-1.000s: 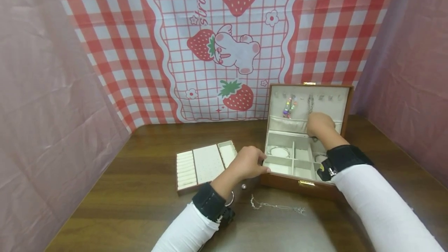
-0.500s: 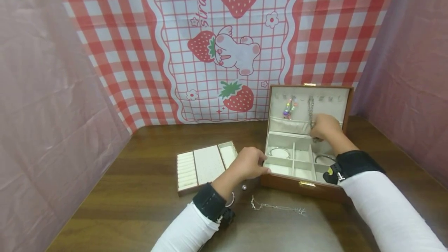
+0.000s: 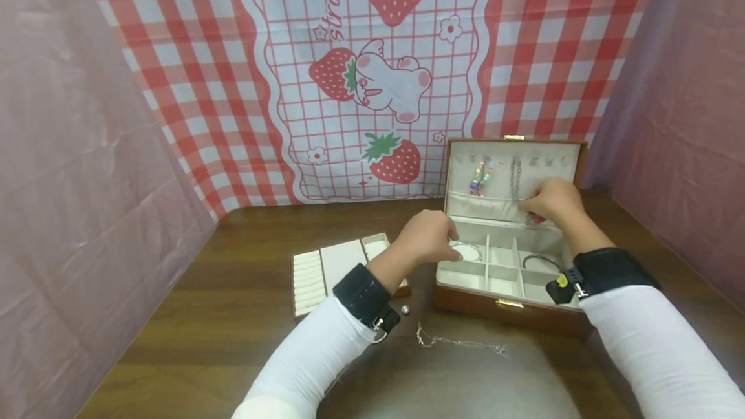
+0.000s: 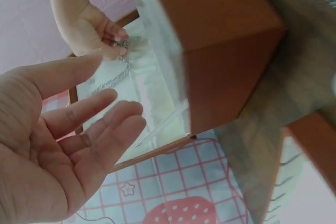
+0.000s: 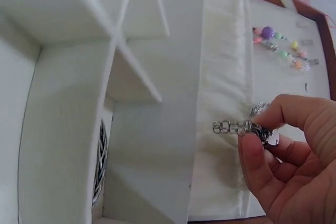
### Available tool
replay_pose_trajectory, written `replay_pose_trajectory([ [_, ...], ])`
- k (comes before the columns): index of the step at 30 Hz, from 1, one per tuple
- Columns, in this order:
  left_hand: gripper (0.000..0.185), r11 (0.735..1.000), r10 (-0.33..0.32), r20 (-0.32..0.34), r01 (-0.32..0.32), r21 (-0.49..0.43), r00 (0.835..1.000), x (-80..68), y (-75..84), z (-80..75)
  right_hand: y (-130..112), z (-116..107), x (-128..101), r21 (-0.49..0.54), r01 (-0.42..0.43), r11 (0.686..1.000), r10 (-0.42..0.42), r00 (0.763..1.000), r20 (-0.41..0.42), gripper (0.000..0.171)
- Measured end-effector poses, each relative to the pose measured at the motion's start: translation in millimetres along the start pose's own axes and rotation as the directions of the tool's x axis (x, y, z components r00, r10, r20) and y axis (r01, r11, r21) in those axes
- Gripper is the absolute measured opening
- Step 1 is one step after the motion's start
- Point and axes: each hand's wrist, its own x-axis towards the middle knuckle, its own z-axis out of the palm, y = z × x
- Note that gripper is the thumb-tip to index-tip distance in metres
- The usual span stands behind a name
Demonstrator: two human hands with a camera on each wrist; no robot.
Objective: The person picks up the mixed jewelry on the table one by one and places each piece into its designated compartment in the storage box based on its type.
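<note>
On the worktop (image 3: pixel 233 264) the jewelry box (image 3: pixel 512 306) sits open at right of frame, left hand (image 3: pixel 427 238) has just lifted off its front corner and hovers loose-fingered over the compartments, while the right hand's (image 3: pixel 553 202) grip still pinches the silver chain (image 5: pixel 239 127) at the lid pocket, so hanging's ongoing.

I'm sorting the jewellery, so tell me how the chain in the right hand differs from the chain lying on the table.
The chain in the right hand hangs upright inside the box lid; the chain on the table lies flat in front of the box. The right hand pinches the first; no hand touches the second. The left hand holds neither. Both look silver.
</note>
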Motion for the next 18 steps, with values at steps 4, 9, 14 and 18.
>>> replay_pose_trajectory([
  [4,0.03,0.997,0.0,-0.018,-0.002,-0.072,1.0,17.1,4.3,-8.1,-3,-4,-2,0.011,-0.009,1.0,0.009,1.0,0.009,0.024],
  [9,0.02,0.997,-0.049,-0.095,0.043,-0.061,0.994,38.9,10.9,-9.1,-6,-5,-4,0.035,-0.004,0.999,0.004,1.0,0.002,0.024],
  [14,0.02,0.998,-0.07,-0.165,0.07,-0.01,0.984,64.6,19.3,-5.3,-9,-8,-5,0.07,-0.017,0.997,0.019,1.0,-0.024,0.026],
  [18,0.024,0.998,-0.065,-0.204,0.065,-0.005,0.977,84.5,29.0,-1.2,-13,-9,-5,0.097,-0.029,0.995,0.036,0.996,-0.079,0.028],
])
